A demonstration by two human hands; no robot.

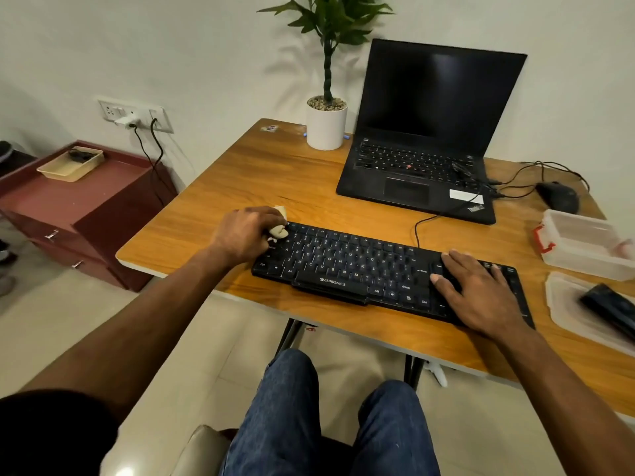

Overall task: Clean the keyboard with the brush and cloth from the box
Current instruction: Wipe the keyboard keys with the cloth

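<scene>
A black keyboard (360,266) lies on the wooden table (240,180) near its front edge. My left hand (245,233) grips a bunched pale cloth (279,231) and presses it on the keyboard's top left corner. My right hand (477,290) lies flat with straight fingers on the keyboard's right end, over the number pad. The clear plastic box (584,243) with a red latch stands at the right. Its lid (567,304) lies in front of it with a dark object (610,309) on it; I cannot tell if this is the brush.
An open black laptop (426,139) stands behind the keyboard, its cable running to the keyboard. A white potted plant (326,127) is at the back. A black mouse (558,197) and cables lie far right. A maroon cabinet (79,207) with a tray stands left of the table.
</scene>
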